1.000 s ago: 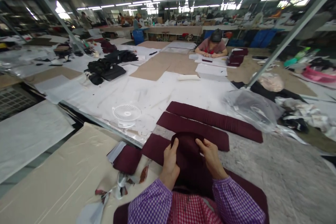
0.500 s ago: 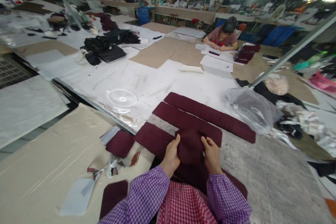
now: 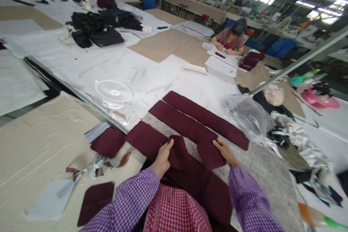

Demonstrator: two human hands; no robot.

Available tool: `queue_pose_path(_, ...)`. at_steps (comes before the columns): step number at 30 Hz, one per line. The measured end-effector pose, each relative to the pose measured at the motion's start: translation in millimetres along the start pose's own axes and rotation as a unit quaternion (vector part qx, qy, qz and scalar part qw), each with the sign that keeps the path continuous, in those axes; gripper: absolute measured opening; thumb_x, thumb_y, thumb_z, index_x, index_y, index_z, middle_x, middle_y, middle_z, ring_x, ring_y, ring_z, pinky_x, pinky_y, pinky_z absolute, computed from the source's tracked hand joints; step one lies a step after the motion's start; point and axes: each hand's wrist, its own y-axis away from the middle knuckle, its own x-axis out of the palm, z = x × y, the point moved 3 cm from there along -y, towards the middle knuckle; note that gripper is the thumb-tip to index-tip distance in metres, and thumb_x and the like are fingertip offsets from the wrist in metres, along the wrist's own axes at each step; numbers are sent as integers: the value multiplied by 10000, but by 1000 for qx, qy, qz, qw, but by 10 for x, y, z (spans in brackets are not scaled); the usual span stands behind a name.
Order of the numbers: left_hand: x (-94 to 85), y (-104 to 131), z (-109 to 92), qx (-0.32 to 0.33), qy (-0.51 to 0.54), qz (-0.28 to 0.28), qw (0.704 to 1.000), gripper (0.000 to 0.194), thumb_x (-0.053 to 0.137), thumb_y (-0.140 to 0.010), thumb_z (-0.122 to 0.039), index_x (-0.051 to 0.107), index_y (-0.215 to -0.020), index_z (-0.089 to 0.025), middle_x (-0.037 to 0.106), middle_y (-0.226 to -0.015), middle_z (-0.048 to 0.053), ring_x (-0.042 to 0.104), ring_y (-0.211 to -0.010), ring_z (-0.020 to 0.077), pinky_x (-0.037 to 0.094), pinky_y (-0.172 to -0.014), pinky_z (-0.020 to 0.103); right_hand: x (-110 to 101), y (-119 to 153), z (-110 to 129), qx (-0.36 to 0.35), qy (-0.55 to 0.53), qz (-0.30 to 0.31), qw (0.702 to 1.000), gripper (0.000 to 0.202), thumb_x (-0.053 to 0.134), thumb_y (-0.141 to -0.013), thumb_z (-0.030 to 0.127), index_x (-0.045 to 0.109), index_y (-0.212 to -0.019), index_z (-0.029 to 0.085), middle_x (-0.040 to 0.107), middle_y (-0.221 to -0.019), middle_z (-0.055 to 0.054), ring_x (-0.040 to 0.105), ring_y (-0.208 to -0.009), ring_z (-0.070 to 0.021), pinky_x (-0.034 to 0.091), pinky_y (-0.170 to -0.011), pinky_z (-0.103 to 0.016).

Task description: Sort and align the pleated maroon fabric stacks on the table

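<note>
Maroon on either side of a gap

Two small pieces of cloth are in hand at once, just in front of the body. The left hand [image 3: 162,158] is closed, thumb on top, on the edge of the left piece [image 3: 179,154], which lifts and bends a little. The right hand [image 3: 227,151] pinches the right piece [image 3: 210,154] at its upper right edge, thumb and fingers close together. Grey surface [image 3: 266,177] shows between the two pieces; the right piece overlaps the end of the nearer row [image 3: 178,119], while the farther row [image 3: 206,119] lies beyond, apart from both hands.

The step looks like the handling of single pieces, one to each hand; whether they are being parted or brought together, one moment cannot settle. Either way, the next move seems to call for a light hold at the edges and both pieces kept flat, since cloth this limp could easily fold over.

Much is hard to read. The lower edge of the left piece melts into the long cloth [image 3: 217,194] of the same colour beneath, so I cannot tell whether they join. That long cloth slips behind the red checked apron [image 3: 176,210]. Most left fingers hide beneath the fabric, and the far benches are blurred.
</note>
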Motion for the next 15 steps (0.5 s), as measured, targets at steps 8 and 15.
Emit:
queue_pose_path(8, -66, -24, -27, -1, -3, -31, 1000, 183, 667, -790, -275, 646, -890, -123, 726, -811, 31, 684, -795, 159, 541, -825, 377, -153, -824, 233, 3, 187, 77, 979, 151, 594, -884, 272, 629, -927, 131, 655, -894, -12, 631, -753, -135, 544, -668, -301)
queue_pose_path(15, -114, -66, -25, -2, 17, -41, 999, 226, 756, -693, -290, 672, -833, -135, 744, -809, 83, 698, -835, 210, 545, -824, 333, -132, -1117, 175, -52, 330, 47, 941, 189, 568, -897, 318, 632, -982, 162, 652, -1017, -40, 628, -872, -168, 532, -773, -357)
